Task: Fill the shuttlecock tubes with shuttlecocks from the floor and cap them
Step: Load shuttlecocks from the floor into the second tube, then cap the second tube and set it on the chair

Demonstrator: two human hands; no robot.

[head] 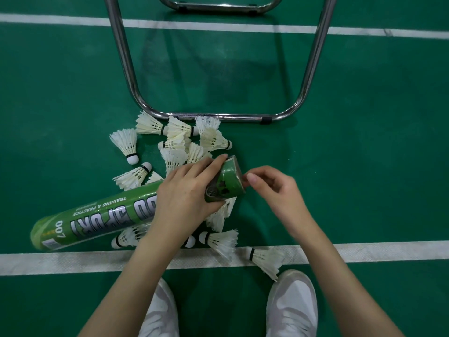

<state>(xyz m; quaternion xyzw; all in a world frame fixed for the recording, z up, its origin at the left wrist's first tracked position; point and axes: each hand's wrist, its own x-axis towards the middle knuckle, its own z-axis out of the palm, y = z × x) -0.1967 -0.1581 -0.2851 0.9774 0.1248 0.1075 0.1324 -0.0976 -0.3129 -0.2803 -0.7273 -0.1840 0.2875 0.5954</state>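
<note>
Holding the green tube across my body with my left hand wrapped around it near the open end, so it's off the floor and slanting down toward my left. My right hand is right at the mouth, fingers pinched together at the rim, but I honestly can't tell if there's anything between them or if it's just picking at the edge. So I'd say this is the filling stage, cap not on yet, and no cap visible anywhere. Loose shuttlecocks are piled just beyond and under my left hand, with one more lying below my right wrist. Next I'd grab one cork-first and slide it in straight. How full the tube is, no clue, my left hand hides the inside.
</note>
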